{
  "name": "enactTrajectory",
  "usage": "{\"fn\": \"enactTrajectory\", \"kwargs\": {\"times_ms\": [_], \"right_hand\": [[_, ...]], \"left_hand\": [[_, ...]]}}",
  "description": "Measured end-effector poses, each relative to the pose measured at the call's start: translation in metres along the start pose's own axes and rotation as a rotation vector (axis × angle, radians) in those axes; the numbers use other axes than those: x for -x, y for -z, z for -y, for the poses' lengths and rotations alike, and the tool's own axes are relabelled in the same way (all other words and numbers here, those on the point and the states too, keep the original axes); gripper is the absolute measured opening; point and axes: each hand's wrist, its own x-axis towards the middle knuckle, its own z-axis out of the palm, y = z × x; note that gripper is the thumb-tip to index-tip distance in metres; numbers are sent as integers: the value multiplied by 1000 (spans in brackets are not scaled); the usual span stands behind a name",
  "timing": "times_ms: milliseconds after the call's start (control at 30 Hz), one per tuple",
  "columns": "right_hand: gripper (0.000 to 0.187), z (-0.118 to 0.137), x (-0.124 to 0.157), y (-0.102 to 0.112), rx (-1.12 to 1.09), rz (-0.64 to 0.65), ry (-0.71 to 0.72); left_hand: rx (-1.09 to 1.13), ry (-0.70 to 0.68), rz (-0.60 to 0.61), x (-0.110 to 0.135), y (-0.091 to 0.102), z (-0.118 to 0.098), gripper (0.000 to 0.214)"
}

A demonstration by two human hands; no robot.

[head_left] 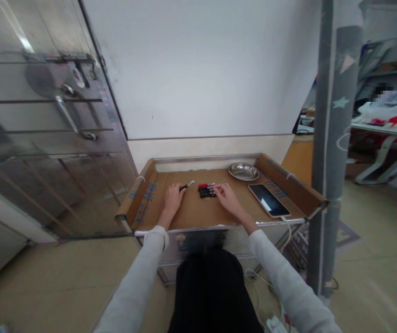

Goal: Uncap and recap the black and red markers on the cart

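On a cardboard-lined tabletop (191,215), my left hand (173,200) is closed around a black marker (187,185) with a pale tip end, which points up and to the right. A small row of markers lies at the middle of the board: a red marker (203,185) at the far side and several black markers (206,193) beside it. My right hand (226,196) reaches in from the right, its thumb and fingers closed at the right ends of the black markers. Its fingertips partly hide those ends.
A round steel dish (243,171) stands at the back right. Nearer lies a phone (269,200) with a white cable (288,227) plugged in. Folded cardboard sides (290,185) rise at left and right. A grey pole (333,152) stands to the right, a metal door (46,115) to the left.
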Motion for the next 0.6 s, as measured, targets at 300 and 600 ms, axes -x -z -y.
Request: {"fn": "enactTrajectory", "kwargs": {"times_ms": [300,600], "right_hand": [[24,29,1,-28,-843,93,-439],[15,16,13,-20,-1103,222,-563]], "left_hand": [[684,-163,-49,29,-4,-59,32],[675,-99,-41,27,2,-89,28]]}}
